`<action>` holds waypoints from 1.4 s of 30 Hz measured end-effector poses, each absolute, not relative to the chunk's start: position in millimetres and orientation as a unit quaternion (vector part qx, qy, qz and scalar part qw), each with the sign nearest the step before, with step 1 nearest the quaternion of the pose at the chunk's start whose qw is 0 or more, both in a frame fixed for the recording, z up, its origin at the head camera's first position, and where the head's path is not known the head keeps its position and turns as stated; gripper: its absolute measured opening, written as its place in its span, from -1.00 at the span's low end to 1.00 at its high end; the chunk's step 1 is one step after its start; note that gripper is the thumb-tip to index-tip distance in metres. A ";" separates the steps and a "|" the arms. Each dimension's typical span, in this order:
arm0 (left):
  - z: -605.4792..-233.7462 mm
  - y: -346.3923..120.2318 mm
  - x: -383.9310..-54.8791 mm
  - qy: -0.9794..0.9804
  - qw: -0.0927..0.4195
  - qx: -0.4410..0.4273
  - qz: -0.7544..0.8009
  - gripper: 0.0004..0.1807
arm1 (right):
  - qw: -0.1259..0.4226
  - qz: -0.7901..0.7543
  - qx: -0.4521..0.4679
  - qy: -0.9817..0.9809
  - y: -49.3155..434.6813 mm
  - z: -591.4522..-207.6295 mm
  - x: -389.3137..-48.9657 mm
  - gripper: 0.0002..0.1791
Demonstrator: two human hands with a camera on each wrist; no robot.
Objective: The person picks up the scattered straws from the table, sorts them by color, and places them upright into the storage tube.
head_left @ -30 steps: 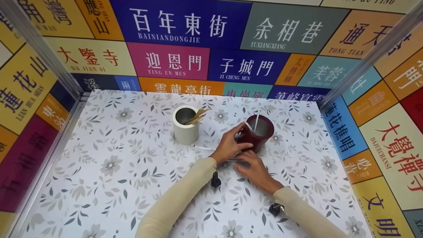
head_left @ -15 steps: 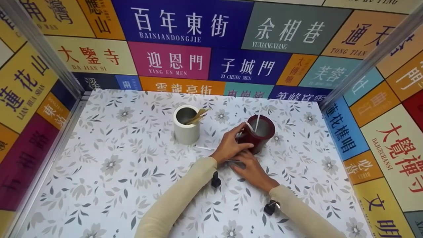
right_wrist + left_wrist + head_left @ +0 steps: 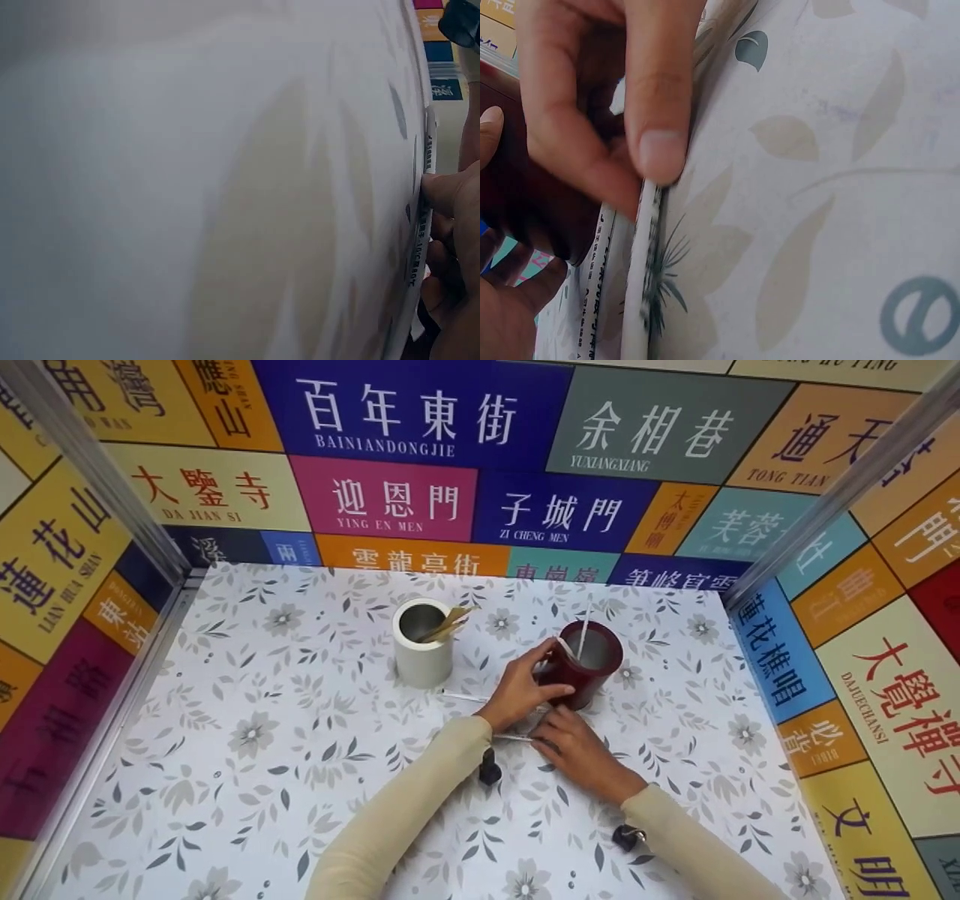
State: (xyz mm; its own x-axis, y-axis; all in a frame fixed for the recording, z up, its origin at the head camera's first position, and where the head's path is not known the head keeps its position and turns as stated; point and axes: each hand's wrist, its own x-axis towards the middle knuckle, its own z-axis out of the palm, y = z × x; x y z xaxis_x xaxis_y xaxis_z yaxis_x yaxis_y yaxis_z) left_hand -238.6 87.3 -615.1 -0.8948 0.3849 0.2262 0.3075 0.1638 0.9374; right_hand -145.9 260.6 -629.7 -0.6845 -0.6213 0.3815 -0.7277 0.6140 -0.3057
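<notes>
My left hand [image 3: 525, 686] grips the near left side of a dark red cup [image 3: 596, 667], thumb in front and fingers toward the rim. White slim sticks, likely pens [image 3: 583, 634], stand in that cup. Just below it, my right hand [image 3: 581, 750] pinches a white pen [image 3: 512, 737] low over the table. Black print runs along this pen [image 3: 420, 247] in the right wrist view. A second white pen [image 3: 459, 695] lies on the table, partly hidden by my left hand; in the left wrist view, the two pens [image 3: 592, 292] run side by side.
An off-white cup [image 3: 422, 660] holding thin yellow-brown sticks [image 3: 451, 624] stands to the left of the red one. The table [image 3: 300, 780] has a floral cover. Sign-covered panels [image 3: 405, 502] close off its back and sides.
My right hand moved slightly left, then back right and down from the red cup. The pinched pen now shows sticking out leftward from its fingers. My left hand and both cups stay put.
</notes>
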 end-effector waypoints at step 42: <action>-608.8 77.7 -240.3 0.731 0.086 0.235 0.634 -0.01 | 0.279 0.636 0.212 -0.688 347.8 -444.1 -152.0 -0.83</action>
